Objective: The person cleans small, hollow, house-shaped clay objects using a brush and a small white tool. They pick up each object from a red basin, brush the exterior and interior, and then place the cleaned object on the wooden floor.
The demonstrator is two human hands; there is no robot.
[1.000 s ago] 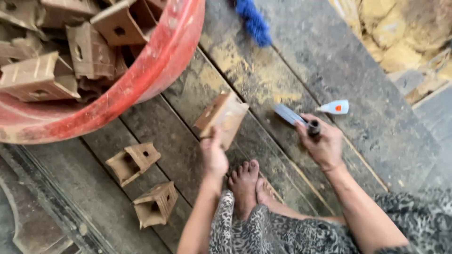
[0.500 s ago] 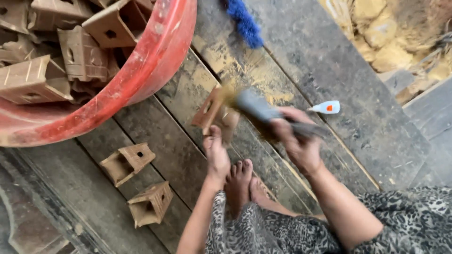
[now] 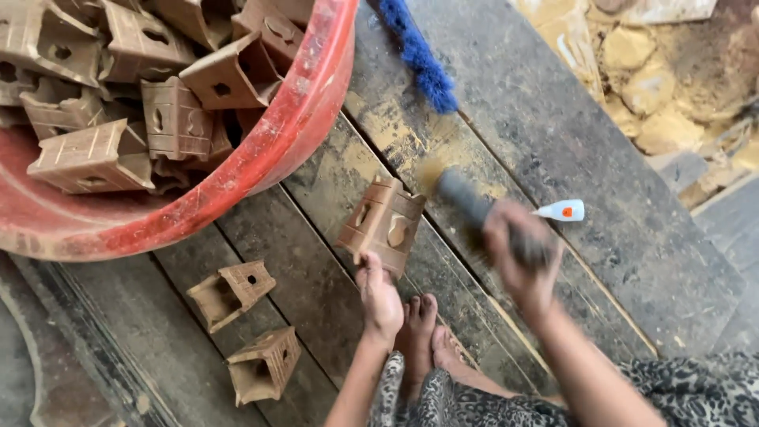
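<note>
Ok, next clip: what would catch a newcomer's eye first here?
Top left, a big red basin heaped with brown clay blocks. On the planks in the middle, the left hand steadies one clay block while the blurred right hand grips a grey tool. A blue brush lies above.

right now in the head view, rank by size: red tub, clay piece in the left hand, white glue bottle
1. red tub, largest though cut off by the frame
2. clay piece held by the left hand
3. white glue bottle, smallest
</note>
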